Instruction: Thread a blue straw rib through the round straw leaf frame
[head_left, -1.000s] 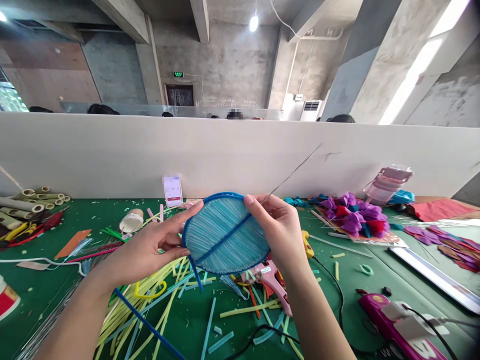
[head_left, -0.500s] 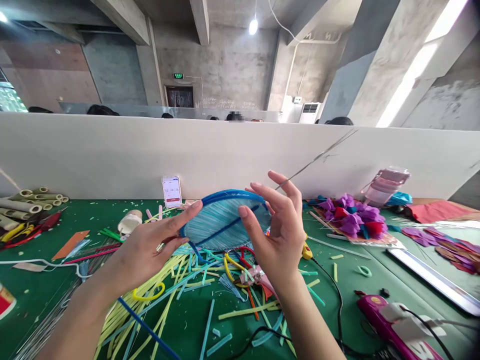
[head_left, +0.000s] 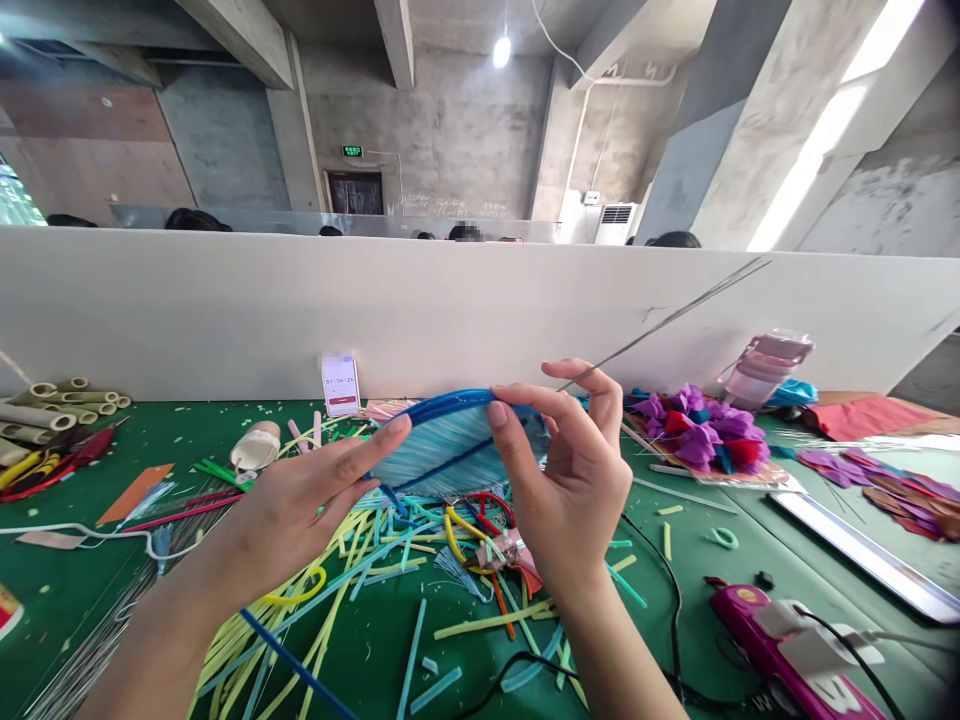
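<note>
Above the table I hold a blue oval frame, its dark blue rim surrounding a light blue, finely lined surface. A dark blue line crosses that surface at a slant. My left hand is closed on its left end, thumb and fingers on either side. With thumb and index finger, my right hand pinches the upper rim right of the middle. Thin grey wires stick out up and to the right from behind my right fingers; where they begin is hidden. A blue strand lies below my left wrist.
Yellow and light blue strips lie scattered on the green table. Yellow-handled scissors lie behind the hands. A power strip, purple flowers, bamboo pieces, a phone and a white partition surround them.
My right thumb has come against the rim, closing the pinch with the index finger. The right hand and wires have shifted slightly right. The left hand keeps its hold.
</note>
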